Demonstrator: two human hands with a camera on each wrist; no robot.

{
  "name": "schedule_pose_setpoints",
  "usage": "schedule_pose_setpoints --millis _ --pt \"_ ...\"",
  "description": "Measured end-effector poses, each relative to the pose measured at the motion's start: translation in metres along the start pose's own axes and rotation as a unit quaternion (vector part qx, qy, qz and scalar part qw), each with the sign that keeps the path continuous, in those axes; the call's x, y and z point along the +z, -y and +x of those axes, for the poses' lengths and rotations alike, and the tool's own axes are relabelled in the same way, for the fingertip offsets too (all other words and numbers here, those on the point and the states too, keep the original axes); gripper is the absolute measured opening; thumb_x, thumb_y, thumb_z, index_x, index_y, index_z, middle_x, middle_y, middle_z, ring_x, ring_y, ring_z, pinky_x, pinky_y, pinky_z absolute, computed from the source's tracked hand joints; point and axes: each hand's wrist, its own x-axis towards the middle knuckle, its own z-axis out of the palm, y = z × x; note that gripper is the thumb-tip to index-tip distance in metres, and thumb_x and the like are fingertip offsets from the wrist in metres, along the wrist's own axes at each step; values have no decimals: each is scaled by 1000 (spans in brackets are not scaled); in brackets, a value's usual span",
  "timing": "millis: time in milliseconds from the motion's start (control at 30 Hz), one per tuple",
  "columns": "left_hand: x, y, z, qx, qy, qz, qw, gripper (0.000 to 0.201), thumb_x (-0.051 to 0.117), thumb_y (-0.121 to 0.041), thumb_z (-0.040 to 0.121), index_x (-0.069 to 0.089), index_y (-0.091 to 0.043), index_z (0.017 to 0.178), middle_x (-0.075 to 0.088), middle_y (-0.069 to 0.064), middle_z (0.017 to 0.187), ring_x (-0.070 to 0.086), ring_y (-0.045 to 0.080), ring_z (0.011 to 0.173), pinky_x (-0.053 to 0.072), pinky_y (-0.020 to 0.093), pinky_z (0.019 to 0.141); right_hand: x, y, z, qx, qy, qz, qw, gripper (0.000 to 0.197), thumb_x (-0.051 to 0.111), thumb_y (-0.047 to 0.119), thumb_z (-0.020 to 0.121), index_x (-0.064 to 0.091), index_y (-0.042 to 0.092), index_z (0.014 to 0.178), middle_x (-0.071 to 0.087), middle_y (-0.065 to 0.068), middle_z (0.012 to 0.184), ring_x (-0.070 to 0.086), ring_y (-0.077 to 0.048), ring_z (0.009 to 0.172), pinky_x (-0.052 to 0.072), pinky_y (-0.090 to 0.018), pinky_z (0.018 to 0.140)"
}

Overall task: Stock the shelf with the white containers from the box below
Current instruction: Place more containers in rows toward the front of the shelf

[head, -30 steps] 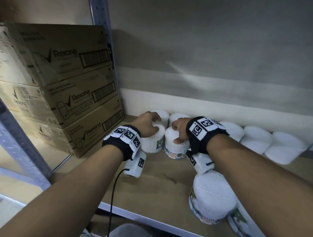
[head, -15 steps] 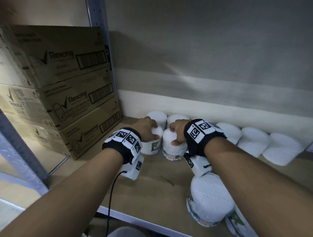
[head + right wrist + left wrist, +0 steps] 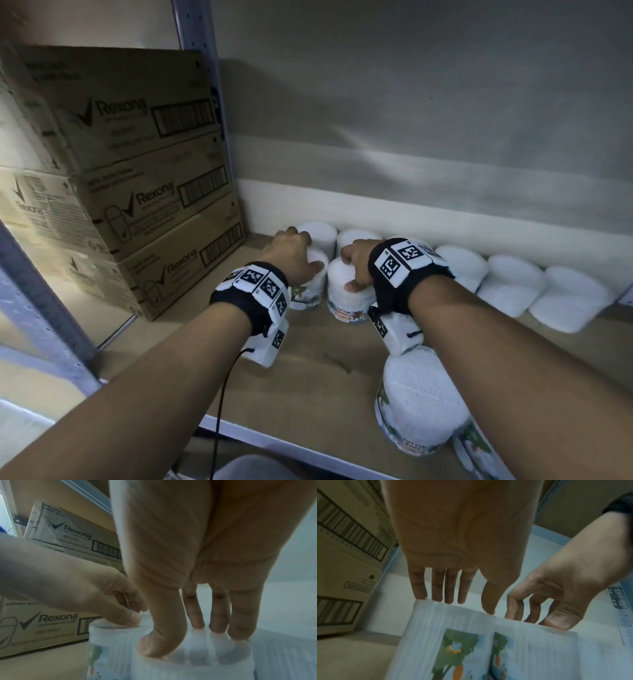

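Two white containers with cartoon labels stand side by side on the wooden shelf [image 3: 308,377]. My left hand [image 3: 310,250] grips the left container [image 3: 313,287] from above, thumb on the near rim and fingers [image 3: 447,596] reaching its far edge. My right hand [image 3: 349,270] holds the right container [image 3: 346,301] the same way, thumb and fingers [image 3: 219,622] clamped on its top [image 3: 197,666]. Just behind them a row of white containers [image 3: 513,284] lines the back wall. Another white container [image 3: 421,401] leans at the front right under my right forearm.
Three stacked Rexona cartons [image 3: 120,205] fill the left of the shelf beside a metal upright [image 3: 198,68]. Bare board lies between the cartons, the front edge and the leaning container. A black cable [image 3: 222,394] hangs from my left wrist.
Both hands stay on the same two containers near the back row; only the head view shifts slightly.
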Motion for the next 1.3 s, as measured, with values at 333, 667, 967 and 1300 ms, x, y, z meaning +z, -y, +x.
schedule_pose_setpoints --millis 333,667,967,1300 --pt "-12 2 1 40 97 28 994 48 60 -25 89 48 -23 135 45 4 142 46 25 129 39 39 107 2 -2 2 -2 3 -1 1000 63 68 50 78 48 19 129 52 -5 132 55 -27 116 44 -35 90" --pt "-14 -1 -2 50 29 -17 998 44 55 -17 88 51 -15 132 49 10 137 47 26 126 39 29 102 5 -2 0 7 -12 15 1000 63 69 51 76 49 19 127 53 -4 129 57 -28 113 46 -36 90" --pt "-6 0 4 18 54 61 996 53 56 -44 89 52 -10 129 50 15 131 49 30 120 43 36 99 5 -2 4 2 1 3 1000 63 68 52 76 48 21 127 52 -5 130 56 -29 113 47 -39 91" --pt "-21 3 2 59 107 43 992 51 63 -25 89 48 -20 138 46 6 144 45 24 130 37 31 105 7 -5 4 -8 -3 -3 1000 67 65 55 77 45 21 130 50 -5 132 55 -29 115 45 -37 90"
